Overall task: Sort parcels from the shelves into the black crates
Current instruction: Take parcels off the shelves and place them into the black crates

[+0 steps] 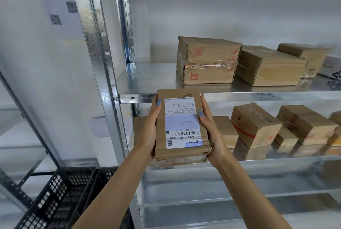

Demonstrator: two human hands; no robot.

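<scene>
A galvanised steel shelving unit (pixel 108 81) carries the goods. In a row on its upper shelf (pixel 153 81) stand a taped box marked 01 (pixel 207 59), a flatter box (pixel 269 66) just beside it on the right, and a third box (pixel 306 57) behind that one's far corner. The lower shelf (pixel 267 155) holds a plain box (pixel 224 131), a red-printed box (pixel 254 125), a small box (pixel 285 137) and a broad box (pixel 304 123), close together. Black crates (pixel 60 197) stand low beside the unit's left post.

I read this as a parcel storeroom. Galvanised metal shelving (pixel 239 96) holds taped cardboard boxes (pixel 208 59). Black crates (pixel 60 197) stand beside it, with a QR-code sheet (pixel 55 19) on the wall (pixel 22 66).
</scene>
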